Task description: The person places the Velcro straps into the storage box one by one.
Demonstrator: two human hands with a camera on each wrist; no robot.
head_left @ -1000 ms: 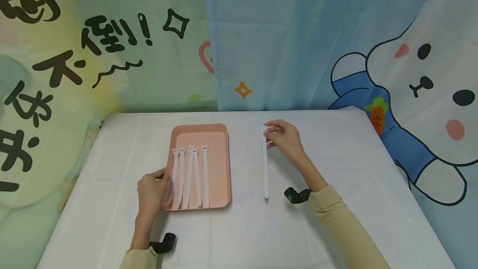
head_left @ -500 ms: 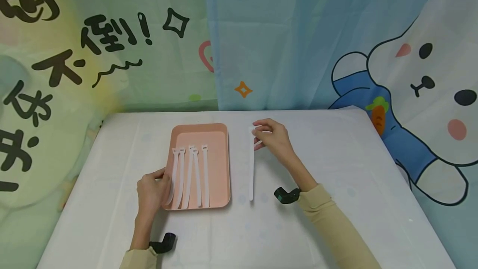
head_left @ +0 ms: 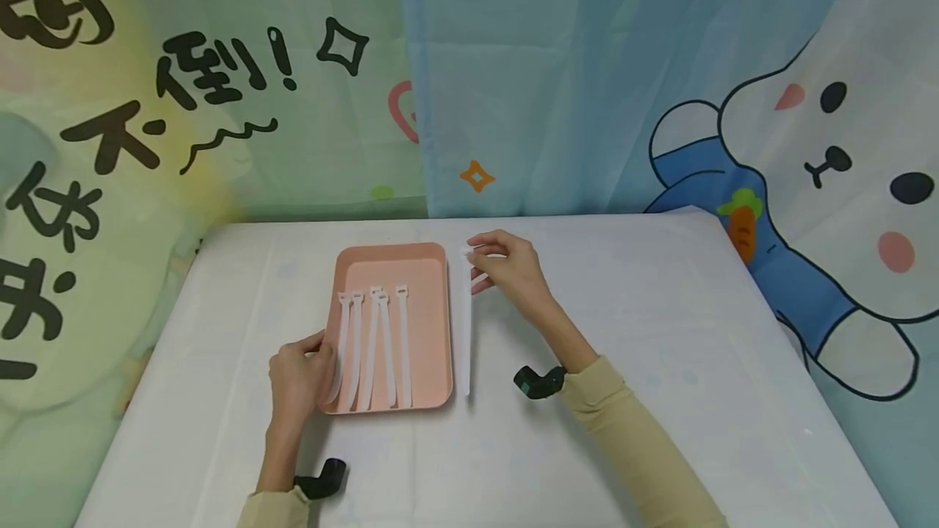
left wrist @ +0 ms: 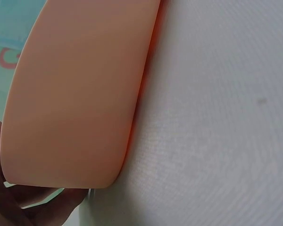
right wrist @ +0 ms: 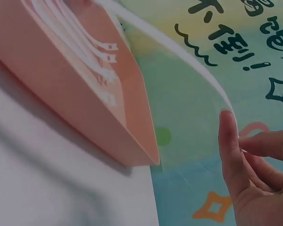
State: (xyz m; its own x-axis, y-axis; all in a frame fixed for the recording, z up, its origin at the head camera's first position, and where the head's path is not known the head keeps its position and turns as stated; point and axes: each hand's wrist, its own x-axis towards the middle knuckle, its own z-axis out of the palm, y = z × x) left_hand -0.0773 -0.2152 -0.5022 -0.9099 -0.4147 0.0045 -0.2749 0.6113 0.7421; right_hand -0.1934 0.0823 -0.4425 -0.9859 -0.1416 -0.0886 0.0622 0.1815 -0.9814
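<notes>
A pink rectangular tray [head_left: 429, 332] lies on the table with several white cable ties [head_left: 404, 349] side by side in it, their slotted heads at the far end. My left hand [head_left: 299, 377] grips the tray's left side; in the left wrist view the fingers partly hide behind the tray wall [left wrist: 75, 103]. Just right of the tray, my right hand [head_left: 509, 267] pinches one white cable tie [head_left: 466, 324] near its far end. Its long strip hangs toward me beside the tray's right rim. In the right wrist view thumb and finger meet on the bowed cable tie [right wrist: 179, 49].
A white cloth [head_left: 623, 308] covers the table around the tray. Behind the table hangs a printed curtain [head_left: 513, 88] with lettering and a cartoon rabbit. A black wrist camera [head_left: 539, 382] sits at the right wrist, another [head_left: 323, 479] at the left.
My right hand has moved left with the cable tie, from the table's middle right to close beside the tray. The left hand and the tray have stayed in place.
</notes>
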